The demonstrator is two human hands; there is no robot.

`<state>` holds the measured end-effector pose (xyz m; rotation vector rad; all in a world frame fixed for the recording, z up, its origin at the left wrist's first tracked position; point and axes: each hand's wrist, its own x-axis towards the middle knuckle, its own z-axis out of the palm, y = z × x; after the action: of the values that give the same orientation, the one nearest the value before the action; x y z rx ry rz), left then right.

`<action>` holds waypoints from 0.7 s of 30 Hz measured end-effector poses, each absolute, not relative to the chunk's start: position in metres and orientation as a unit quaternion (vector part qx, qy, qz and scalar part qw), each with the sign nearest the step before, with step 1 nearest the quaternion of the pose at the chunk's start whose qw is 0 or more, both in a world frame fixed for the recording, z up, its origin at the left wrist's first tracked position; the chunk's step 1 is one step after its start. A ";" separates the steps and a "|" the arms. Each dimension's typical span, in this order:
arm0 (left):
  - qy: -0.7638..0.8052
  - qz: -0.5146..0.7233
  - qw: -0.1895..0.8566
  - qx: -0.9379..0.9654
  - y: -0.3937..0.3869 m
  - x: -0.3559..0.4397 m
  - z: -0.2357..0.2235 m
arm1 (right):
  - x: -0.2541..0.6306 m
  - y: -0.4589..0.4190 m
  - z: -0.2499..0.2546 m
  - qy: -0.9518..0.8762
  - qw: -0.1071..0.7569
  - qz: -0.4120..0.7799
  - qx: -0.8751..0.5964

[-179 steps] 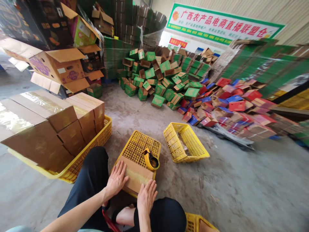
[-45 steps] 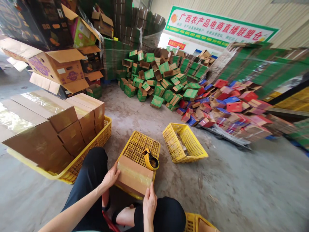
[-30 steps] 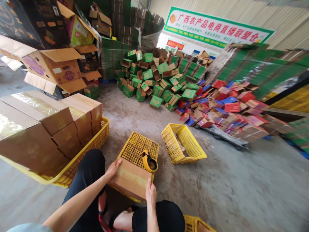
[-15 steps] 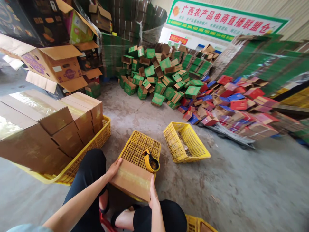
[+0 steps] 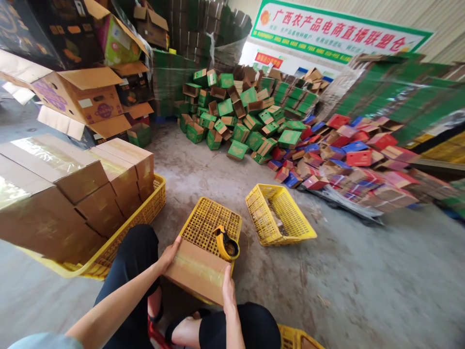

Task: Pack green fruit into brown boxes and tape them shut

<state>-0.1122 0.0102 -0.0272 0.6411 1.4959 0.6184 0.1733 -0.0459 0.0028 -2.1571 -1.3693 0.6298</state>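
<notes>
Between my two hands is a brown cardboard box (image 5: pixel 196 269) with a strip of clear tape along its top. My left hand (image 5: pixel 170 254) grips its left end, and my right hand (image 5: pixel 228 290) grips its right end. The box rests on, or just over, the near part of an upturned yellow plastic crate (image 5: pixel 201 218); its underside is hidden. Just beyond the box, a yellow and black tape dispenser (image 5: pixel 228 244) lies on the crate's grid.
On the left, a yellow crate (image 5: pixel 160 190) holds several taped cartons (image 5: pixel 123 169). Another yellow crate (image 5: pixel 290 213) stands front right. Green boxes (image 5: pixel 238 149) and red and blue boxes (image 5: pixel 358 157) lie heaped farther back. Part of a yellow crate (image 5: pixel 290 335) shows beside my right knee.
Almost nothing differs. The box and both hands stay in place, apart from a very slight shift of the view.
</notes>
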 end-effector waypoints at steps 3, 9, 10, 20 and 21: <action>0.662 0.282 0.623 0.306 0.009 -0.112 -0.029 | 0.176 -0.043 -0.001 -0.479 0.239 0.270 -0.801; 0.688 0.290 0.557 0.363 0.008 -0.113 -0.032 | 0.171 -0.044 -0.002 -0.466 0.214 0.255 -0.820; 0.694 0.290 0.543 0.373 0.008 -0.113 -0.031 | 0.169 -0.046 -0.001 -0.468 0.211 0.245 -0.822; 0.673 0.330 0.490 0.446 -0.001 -0.114 -0.020 | 0.165 -0.060 0.002 -0.480 0.222 0.179 -0.830; 0.674 0.331 0.491 0.442 -0.005 -0.115 -0.021 | 0.165 -0.064 0.001 -0.485 0.236 0.172 -0.824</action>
<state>-0.1150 -0.0050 -0.0207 1.0724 1.6379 0.8033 0.1650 -0.0643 0.0014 -2.2607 -1.3303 0.4722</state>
